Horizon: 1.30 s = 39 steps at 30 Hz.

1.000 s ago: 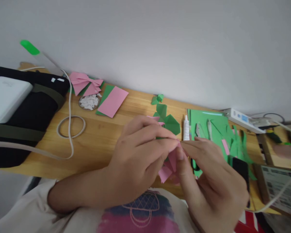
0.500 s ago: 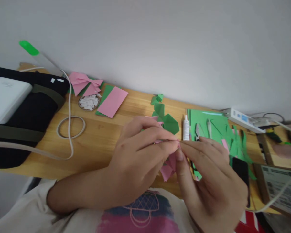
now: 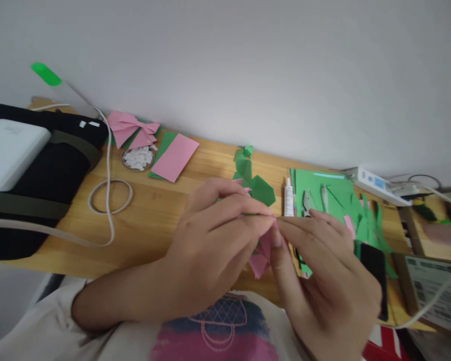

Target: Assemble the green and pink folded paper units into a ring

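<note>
My left hand (image 3: 214, 240) and my right hand (image 3: 326, 276) meet fingertip to fingertip over the table, both closed in a pinch. Between them is a folded pink and green paper piece (image 3: 260, 259); its pink points stick out below the fingertips, and much of it is hidden behind my left hand. Just beyond my left fingers, green folded paper (image 3: 262, 190) shows, with a small green folded piece (image 3: 248, 151) farther back near the wall. To the right of these stands or lies a white glue tube (image 3: 288, 198), close to scissors (image 3: 306, 203) partly covered by my right hand.
Left on the wooden table (image 3: 150, 210) are a pink paper bow (image 3: 133, 129), a dish of white scraps (image 3: 138, 158), pink cut paper (image 3: 175, 157), a tape ring (image 3: 93, 198) and a cable. At right are green sheets (image 3: 323, 176), a phone (image 3: 375, 271), a power strip (image 3: 379, 185) and a box (image 3: 432, 291).
Both hands have shifted very slightly left and up with the paper between them. The green paper beyond the fingers has moved slightly left as well. The pinch stays the same.
</note>
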{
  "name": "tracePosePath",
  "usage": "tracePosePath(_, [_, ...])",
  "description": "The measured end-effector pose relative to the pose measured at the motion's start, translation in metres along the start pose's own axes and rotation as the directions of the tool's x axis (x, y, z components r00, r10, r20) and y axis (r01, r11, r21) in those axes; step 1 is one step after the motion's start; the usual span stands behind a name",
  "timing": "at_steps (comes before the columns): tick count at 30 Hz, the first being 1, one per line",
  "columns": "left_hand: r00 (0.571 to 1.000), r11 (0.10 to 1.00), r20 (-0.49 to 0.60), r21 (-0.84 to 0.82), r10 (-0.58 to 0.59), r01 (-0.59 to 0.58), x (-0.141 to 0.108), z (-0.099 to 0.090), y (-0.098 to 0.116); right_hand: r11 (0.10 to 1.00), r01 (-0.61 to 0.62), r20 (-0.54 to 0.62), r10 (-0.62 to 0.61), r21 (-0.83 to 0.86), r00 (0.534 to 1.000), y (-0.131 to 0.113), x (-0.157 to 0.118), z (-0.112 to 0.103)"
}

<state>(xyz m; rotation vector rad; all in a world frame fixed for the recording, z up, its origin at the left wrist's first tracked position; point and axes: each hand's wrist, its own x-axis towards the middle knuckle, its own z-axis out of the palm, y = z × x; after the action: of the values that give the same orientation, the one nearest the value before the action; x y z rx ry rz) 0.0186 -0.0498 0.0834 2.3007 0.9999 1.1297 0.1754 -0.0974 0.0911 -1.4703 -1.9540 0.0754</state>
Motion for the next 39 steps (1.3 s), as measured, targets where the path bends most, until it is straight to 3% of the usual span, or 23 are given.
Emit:
tracePosePath(23, [0.996, 0.993, -0.005, 0.076, 0.091, -0.09, -0.002, 0.001, -0.003, 0.999, 0.027, -0.02, -0.028, -0.045, 0.999, -0.001, 0.002, 0.001])
tracePosePath(34, [0.994, 0.991, -0.096, 0.126, 0.056, -0.043, -0.001, 0.008, -0.002, 0.999, -0.003, -0.021, 0.002, -0.05, 1.0, -0.003, 0.006, 0.004])
tracePosePath(39, [0.99, 0.998, -0.14, 0.054, -0.008, 0.016, 0.003, 0.012, -0.002, 0.999, -0.035, 0.025, 0.035, -0.028, 0.999, -0.002, 0.004, 0.003])
